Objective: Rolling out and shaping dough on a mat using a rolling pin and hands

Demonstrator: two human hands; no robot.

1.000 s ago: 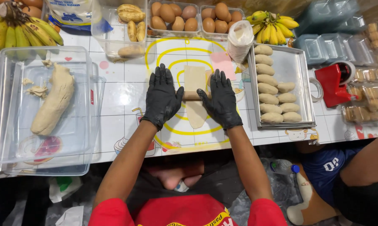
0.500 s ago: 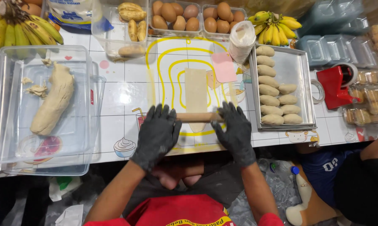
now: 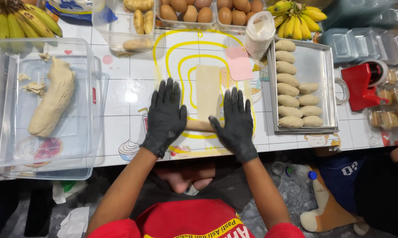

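The left hand (image 3: 166,117) and the right hand (image 3: 235,124), both in black gloves, lie flat with the palms down on a wooden rolling pin (image 3: 200,125), and the fingers (image 3: 167,93) are spread and stretched out, not pinching anything. The pin lies across, from one hand to the other, and only its middle part shows between the two palms. The strip of dough (image 3: 207,91) lies on the table (image 3: 128,83) just beyond the pin, between the two sets of fingers; its long axis points straight away from the person, at a right angle to the pin, and its near end touches the pin or goes under it, I cannot tell which. Both hands are about equally near to it. To the right of the right fingers stands a metal tray (image 3: 319,66) with oval dough pieces (image 3: 291,93) in two rows. Well to the left of the left fingers are clear plastic boxes (image 3: 88,132), one inside the other, holding a big lump of dough (image 3: 53,102) and small scraps. Beyond the fingertips I see a clear tub (image 3: 119,31) with peeled bananas (image 3: 141,20), egg trays (image 3: 205,13), and a white bag (image 3: 260,33). Bunches of bananas (image 3: 296,20) lie at the far corners, and a red tape dispenser (image 3: 362,86) is far to the right.
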